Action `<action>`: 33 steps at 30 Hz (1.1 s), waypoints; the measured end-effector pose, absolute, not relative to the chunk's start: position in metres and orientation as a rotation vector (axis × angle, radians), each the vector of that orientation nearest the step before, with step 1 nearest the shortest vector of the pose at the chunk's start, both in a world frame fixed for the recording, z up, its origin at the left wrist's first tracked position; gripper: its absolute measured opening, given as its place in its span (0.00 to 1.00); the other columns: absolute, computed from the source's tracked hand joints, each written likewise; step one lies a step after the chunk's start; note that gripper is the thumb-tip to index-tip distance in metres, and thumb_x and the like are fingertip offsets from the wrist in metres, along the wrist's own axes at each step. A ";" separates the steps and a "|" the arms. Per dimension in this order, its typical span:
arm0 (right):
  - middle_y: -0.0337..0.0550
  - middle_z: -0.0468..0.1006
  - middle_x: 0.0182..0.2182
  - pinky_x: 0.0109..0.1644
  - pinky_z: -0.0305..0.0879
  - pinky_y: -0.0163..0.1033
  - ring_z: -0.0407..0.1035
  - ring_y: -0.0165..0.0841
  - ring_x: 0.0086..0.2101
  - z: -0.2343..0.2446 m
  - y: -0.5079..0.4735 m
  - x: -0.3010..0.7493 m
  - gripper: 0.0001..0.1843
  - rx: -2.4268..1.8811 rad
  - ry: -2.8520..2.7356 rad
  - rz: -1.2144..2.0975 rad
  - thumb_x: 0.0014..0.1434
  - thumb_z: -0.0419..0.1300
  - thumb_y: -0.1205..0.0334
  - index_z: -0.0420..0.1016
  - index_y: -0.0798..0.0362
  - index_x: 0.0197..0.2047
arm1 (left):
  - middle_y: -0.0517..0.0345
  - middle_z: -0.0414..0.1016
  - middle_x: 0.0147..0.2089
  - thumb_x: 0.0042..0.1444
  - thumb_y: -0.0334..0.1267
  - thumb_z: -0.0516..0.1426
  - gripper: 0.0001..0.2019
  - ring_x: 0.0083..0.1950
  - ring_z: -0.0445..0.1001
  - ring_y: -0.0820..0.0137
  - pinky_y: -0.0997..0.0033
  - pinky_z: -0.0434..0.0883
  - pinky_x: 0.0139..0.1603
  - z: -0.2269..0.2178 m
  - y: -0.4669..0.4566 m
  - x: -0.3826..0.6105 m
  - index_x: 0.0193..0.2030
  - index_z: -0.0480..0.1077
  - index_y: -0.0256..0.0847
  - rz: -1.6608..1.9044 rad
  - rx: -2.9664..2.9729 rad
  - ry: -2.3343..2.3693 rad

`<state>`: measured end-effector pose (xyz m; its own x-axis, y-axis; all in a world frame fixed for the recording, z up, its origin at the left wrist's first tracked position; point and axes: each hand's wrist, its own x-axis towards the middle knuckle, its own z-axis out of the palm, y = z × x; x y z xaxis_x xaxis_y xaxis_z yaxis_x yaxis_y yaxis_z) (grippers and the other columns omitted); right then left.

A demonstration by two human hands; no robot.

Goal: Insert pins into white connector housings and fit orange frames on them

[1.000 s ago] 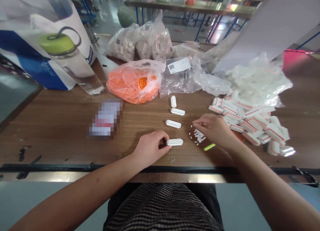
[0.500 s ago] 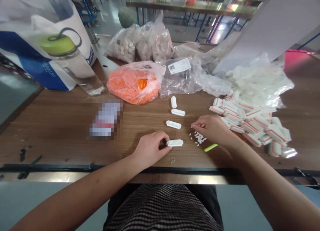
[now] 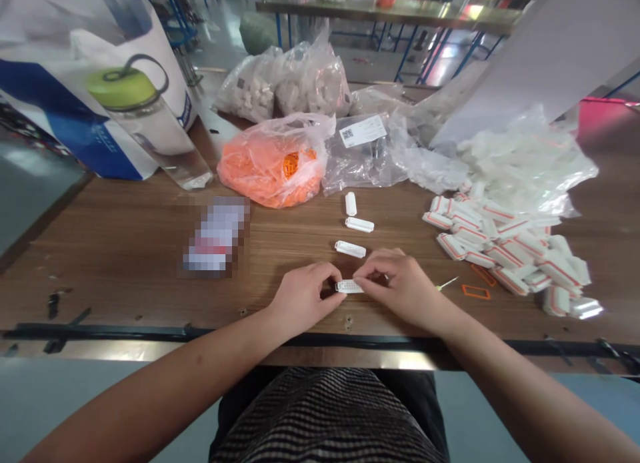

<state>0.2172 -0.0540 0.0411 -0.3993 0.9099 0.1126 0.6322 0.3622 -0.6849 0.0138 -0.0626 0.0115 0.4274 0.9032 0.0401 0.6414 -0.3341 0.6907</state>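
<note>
A small white plastic block with rows of holes (image 3: 349,287) lies on the table in front of me. My left hand (image 3: 303,295) grips its left end between thumb and fingers. At its right end my right hand (image 3: 403,288) is closed in a pinch over the holes; anything between those fingertips is hidden. Just beyond are similar white pieces: one long piece (image 3: 350,249), another (image 3: 359,225), and a shorter-looking one (image 3: 351,203). The pile of tiny white pegs is hidden behind my right hand. A thin metal shaft (image 3: 449,283) sticks out beside that hand.
Two orange rectangular frames, one in front (image 3: 476,291), lie right of my hand. A heap of white pieces with orange bands (image 3: 505,243) lies beyond. At the back stand an orange-filled bag (image 3: 270,166), clear bags (image 3: 370,159) and a bottle (image 3: 155,133). A pixelated item (image 3: 216,236) lies left.
My right hand has moved left from the tiny white pegs to the right end of the holed block. My left hand still holds the block. The orange frames have come into sight.
</note>
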 end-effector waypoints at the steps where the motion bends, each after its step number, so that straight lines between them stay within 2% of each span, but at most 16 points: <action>1: 0.36 0.77 0.25 0.42 0.59 0.42 0.69 0.30 0.30 0.040 -0.058 0.213 0.09 -1.303 -2.169 0.775 0.59 0.60 0.63 0.78 0.49 0.28 | 0.68 0.64 0.24 0.53 0.36 0.63 0.05 0.25 0.63 0.75 0.73 0.62 0.30 0.011 -0.063 0.014 0.36 0.72 0.42 0.572 2.084 1.300; 5: 0.36 0.76 0.25 0.41 0.56 0.41 0.69 0.30 0.30 0.031 -0.062 0.205 0.10 -1.248 -2.232 0.704 0.61 0.59 0.62 0.77 0.50 0.29 | 0.67 0.65 0.25 0.53 0.36 0.63 0.05 0.25 0.63 0.74 0.73 0.63 0.32 0.011 -0.063 0.014 0.36 0.72 0.42 0.592 2.078 1.288; 16: 0.39 0.75 0.26 0.39 0.54 0.42 0.66 0.33 0.31 0.030 -0.066 0.202 0.12 -1.129 -2.440 0.249 0.63 0.56 0.65 0.76 0.51 0.28 | 0.67 0.66 0.25 0.53 0.36 0.62 0.05 0.27 0.66 0.74 0.73 0.65 0.32 0.012 -0.062 0.014 0.36 0.71 0.42 0.575 2.076 1.286; 21: 0.42 0.76 0.26 0.40 0.55 0.43 0.65 0.34 0.31 0.031 -0.080 0.197 0.13 -1.078 -2.484 -0.005 0.65 0.54 0.65 0.79 0.54 0.34 | 0.68 0.66 0.25 0.52 0.33 0.61 0.04 0.26 0.65 0.74 0.73 0.63 0.31 0.014 -0.062 0.015 0.35 0.71 0.42 0.567 2.054 1.303; 25: 0.42 0.79 0.29 0.38 0.55 0.42 0.69 0.35 0.33 0.036 -0.066 0.225 0.12 -1.309 -2.318 0.084 0.63 0.56 0.62 0.80 0.51 0.33 | 0.68 0.64 0.24 0.52 0.35 0.61 0.04 0.26 0.65 0.74 0.73 0.62 0.30 0.012 -0.062 0.014 0.35 0.72 0.43 0.588 2.048 1.304; 27: 0.41 0.79 0.26 0.37 0.55 0.42 0.70 0.35 0.30 0.038 -0.051 0.250 0.13 -1.640 -2.231 0.099 0.59 0.57 0.63 0.79 0.49 0.26 | 0.68 0.64 0.24 0.52 0.35 0.61 0.04 0.26 0.64 0.75 0.74 0.61 0.30 0.011 -0.062 0.014 0.35 0.71 0.43 0.591 2.060 1.299; 29: 0.40 0.79 0.24 0.34 0.55 0.41 0.70 0.36 0.27 0.039 -0.037 0.272 0.13 -1.947 -2.149 0.185 0.56 0.58 0.61 0.80 0.49 0.24 | 0.68 0.64 0.24 0.52 0.35 0.62 0.04 0.26 0.63 0.75 0.74 0.61 0.29 0.011 -0.062 0.013 0.35 0.71 0.43 0.588 2.074 1.292; 33: 0.40 0.81 0.23 0.31 0.57 0.40 0.72 0.37 0.27 0.038 -0.025 0.289 0.13 -2.106 -2.113 0.444 0.54 0.58 0.56 0.82 0.47 0.25 | 0.68 0.63 0.24 0.52 0.35 0.62 0.04 0.25 0.63 0.75 0.74 0.60 0.29 0.012 -0.062 0.013 0.36 0.71 0.43 0.572 2.083 1.290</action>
<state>0.2887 -0.0255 0.0376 -0.0211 0.9929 -0.1170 0.9560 -0.0143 -0.2932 0.0130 -0.0617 0.0120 0.4306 0.9016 0.0408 0.6353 -0.3349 0.6959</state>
